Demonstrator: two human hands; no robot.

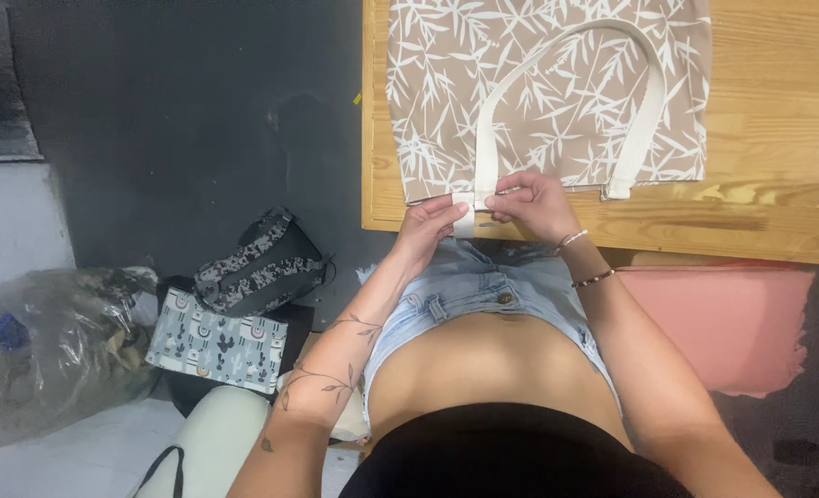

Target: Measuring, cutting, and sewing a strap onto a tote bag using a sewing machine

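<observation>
Left hand [431, 221] at near tabletop edge, fingers curled, pinching end of cream webbing strap [485, 138] from left. Right hand [531, 201] opposite, fingertips gripping same strap end from right; two bracelets on its wrist. Both forearms angled inward, left one tattooed. One beige fabric tote bag with white leaf print [548, 92] lies flat on pale wooden tabletop [778, 138], its single visible strap looping across it. On floor, left: one patterned pouch [216, 350], one dark bag [260, 263], one clear plastic sack [59, 341].
</observation>
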